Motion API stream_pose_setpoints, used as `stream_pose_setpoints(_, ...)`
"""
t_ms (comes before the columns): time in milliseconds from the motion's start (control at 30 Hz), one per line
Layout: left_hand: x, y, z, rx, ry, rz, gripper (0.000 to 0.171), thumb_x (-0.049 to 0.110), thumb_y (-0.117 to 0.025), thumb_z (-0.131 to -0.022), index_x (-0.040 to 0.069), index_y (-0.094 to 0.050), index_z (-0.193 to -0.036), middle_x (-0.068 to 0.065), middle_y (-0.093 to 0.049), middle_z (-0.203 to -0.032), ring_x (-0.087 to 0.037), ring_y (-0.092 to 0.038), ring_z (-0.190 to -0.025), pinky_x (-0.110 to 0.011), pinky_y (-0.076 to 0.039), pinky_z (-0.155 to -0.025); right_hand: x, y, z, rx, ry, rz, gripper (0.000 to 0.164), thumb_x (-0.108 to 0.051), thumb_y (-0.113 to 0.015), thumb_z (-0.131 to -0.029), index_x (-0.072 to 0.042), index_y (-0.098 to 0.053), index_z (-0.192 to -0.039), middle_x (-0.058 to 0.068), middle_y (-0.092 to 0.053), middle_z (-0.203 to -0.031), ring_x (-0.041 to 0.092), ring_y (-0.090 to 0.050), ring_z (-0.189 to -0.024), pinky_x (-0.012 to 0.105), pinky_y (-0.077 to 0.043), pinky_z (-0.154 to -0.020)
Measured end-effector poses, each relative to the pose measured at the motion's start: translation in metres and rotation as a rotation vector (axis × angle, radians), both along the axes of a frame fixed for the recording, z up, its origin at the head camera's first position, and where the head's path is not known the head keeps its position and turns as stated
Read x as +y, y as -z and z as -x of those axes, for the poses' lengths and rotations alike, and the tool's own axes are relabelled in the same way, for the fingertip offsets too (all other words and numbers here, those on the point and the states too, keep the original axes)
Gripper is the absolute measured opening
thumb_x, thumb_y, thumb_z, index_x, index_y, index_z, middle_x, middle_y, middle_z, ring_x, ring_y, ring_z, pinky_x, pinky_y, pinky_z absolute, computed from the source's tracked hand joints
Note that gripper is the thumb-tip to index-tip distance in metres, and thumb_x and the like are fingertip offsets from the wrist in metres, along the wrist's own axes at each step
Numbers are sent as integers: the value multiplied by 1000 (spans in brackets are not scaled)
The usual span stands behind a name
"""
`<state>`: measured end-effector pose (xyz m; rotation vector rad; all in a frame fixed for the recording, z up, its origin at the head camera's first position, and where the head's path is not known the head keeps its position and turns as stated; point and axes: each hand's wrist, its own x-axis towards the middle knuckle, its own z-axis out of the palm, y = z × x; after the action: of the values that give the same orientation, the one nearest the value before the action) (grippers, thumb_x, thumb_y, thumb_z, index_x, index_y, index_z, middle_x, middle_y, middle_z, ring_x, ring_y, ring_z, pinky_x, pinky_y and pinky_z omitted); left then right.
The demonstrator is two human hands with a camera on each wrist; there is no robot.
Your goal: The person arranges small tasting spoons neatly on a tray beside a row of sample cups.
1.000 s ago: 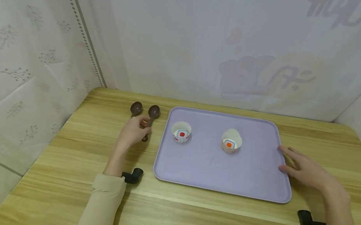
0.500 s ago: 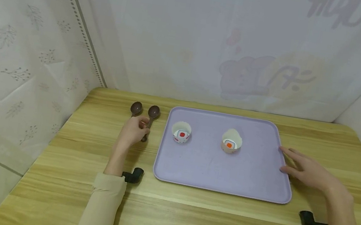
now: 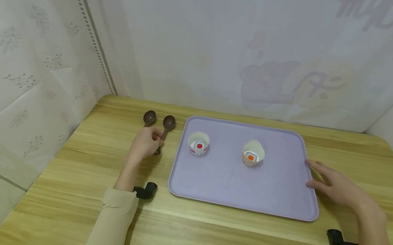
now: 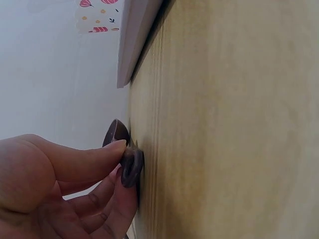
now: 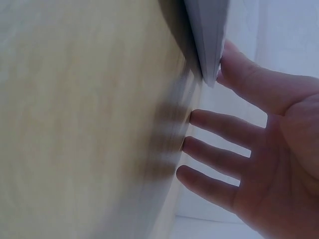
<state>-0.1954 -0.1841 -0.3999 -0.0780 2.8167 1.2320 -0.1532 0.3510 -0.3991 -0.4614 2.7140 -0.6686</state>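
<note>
Pinching the right-side spoon (image 3: 168, 124), the left hand (image 3: 144, 143) probably needs to lift next; the outstretched right hand (image 3: 340, 187) touches the tray (image 3: 225, 183).

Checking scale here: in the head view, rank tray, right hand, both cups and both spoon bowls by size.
Tray
Right hand
Red-centred cup and orange-centred cup: look alike
Left spoon bowl and right spoon bowl: look alike
</note>
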Motion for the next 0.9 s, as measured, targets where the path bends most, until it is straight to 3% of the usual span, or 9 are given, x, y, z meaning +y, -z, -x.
stream_pose_setpoints(333,-1,-3,-3,-1,3,-25,21,-3,-68,-92,-11,-64,-112,-15,-65,-91,-23,-58,-81,-26,-48,-66,-2,-1,0,-2,-4,-2,72,-31,-62,-102,3,-29,-155,44,-21,-151,65,-24,-135,75,-24,-103)
stream_pose_setpoints(900,1,-12,-5,5,4,-56,27,4,-68,-94,-7,-62,-118,-19,-66,-103,-30,-63,-94,-29,-49,-69,-1,0,1,-12,3,-14,73,-31,-61,-102,3,-26,-156,45,-19,-152,65,-23,-135,75,-23,-104)
